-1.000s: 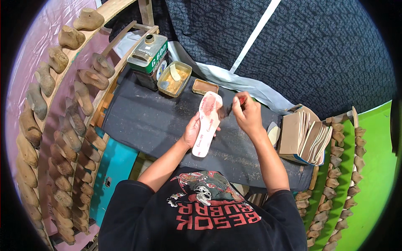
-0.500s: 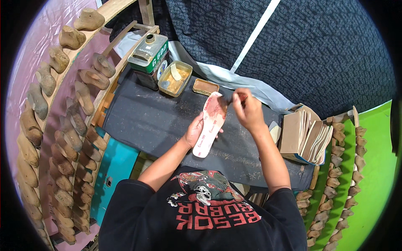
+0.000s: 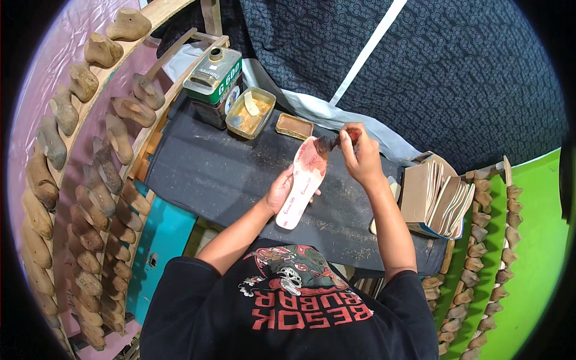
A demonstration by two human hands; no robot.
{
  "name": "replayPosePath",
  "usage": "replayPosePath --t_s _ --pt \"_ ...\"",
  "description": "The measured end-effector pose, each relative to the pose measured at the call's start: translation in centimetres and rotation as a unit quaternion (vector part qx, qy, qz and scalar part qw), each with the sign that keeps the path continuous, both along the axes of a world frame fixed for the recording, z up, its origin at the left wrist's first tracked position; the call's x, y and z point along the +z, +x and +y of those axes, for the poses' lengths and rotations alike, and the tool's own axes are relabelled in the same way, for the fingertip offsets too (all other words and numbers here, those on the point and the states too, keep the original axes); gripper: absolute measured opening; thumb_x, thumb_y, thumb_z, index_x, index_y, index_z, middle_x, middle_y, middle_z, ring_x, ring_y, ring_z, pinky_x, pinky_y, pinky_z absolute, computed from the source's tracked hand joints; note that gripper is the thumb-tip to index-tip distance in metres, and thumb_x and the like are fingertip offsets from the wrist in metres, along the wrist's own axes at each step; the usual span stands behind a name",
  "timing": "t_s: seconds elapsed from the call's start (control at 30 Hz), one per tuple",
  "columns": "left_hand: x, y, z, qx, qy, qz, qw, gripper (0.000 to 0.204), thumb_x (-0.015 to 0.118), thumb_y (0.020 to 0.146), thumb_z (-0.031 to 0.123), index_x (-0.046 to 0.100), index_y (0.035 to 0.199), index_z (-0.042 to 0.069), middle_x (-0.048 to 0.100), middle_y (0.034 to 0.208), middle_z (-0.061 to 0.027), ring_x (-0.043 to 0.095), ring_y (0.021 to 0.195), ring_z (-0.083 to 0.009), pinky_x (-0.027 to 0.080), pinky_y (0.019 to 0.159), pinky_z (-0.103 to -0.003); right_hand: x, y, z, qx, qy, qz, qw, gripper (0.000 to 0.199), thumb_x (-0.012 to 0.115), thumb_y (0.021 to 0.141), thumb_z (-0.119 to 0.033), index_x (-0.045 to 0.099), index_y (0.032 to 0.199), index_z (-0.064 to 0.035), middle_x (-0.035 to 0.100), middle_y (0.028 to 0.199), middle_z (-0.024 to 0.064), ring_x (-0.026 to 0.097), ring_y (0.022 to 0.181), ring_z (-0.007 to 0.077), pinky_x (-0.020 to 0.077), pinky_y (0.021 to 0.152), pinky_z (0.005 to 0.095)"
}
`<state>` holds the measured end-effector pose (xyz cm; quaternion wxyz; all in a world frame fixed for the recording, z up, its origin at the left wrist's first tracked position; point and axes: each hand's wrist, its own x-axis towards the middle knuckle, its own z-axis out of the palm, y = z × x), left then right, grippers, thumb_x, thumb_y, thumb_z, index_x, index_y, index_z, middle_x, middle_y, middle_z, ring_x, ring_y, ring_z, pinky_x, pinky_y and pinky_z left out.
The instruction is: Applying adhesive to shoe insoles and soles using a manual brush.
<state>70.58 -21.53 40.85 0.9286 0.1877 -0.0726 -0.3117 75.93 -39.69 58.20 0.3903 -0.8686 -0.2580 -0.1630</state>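
Observation:
My left hand (image 3: 281, 189) grips a white shoe insole (image 3: 302, 191) by its middle, above the table. Red print covers the insole, and its wide far end is darkened by a wet brownish coat. In my right hand (image 3: 362, 156) is a brush (image 3: 348, 139) with a reddish handle, pinched between thumb and fingers. Its dark bristles touch the coated far end of the insole. Just beyond that end stands a small open tin (image 3: 294, 126) with brown contents. A shallow tub (image 3: 251, 114) holding yellowish residue and a pale scraper-like piece lies farther left.
A metal can (image 3: 215, 84) stands at the table's far left. At the right, a cardboard box (image 3: 435, 193) is packed with insole-like sheets. Racks of wooden shoe lasts (image 3: 90, 237) line the left side, with more at the right. A patterned dark curtain (image 3: 432, 78) hangs behind the dark tabletop (image 3: 228, 165).
The brush has tilted and moved slightly on the insole's far end, with my right hand shifting a little to the right. My left hand still holds the insole.

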Motion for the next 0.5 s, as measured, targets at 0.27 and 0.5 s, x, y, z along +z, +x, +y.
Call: replayPosePath --t_s 0.27,0.5 --pt "-0.9 0.2 1.0 -0.001 -0.018 0.016 1.0 0.066 0.033 0.104 0.056 0.053 0.138 0.003 0.07 0.114 -0.0172 0.072 0.095 -0.0336 0.061 0.075 -0.042 -0.1 -0.5 0.8 -0.006 -0.044 0.006 0.999 0.012 0.062 0.097 -0.01 0.057 0.102 -0.0011 0.064 0.072 0.0158 0.065 0.061 0.0312 0.05 0.058 0.0383" --pt "-0.6 0.2 0.3 -0.018 -0.01 -0.006 1.0 0.065 0.035 0.104 0.056 0.053 0.139 0.004 0.07 0.116 -0.0157 0.073 0.095 -0.033 0.062 0.073 -0.041 -0.1 1.0 0.7 -0.024 -0.008 -0.035 0.999 0.012 0.062 0.098 -0.011 0.056 0.102 -0.0019 0.063 0.07 0.0162 0.065 0.059 0.0314 0.0488 0.057 0.0381"
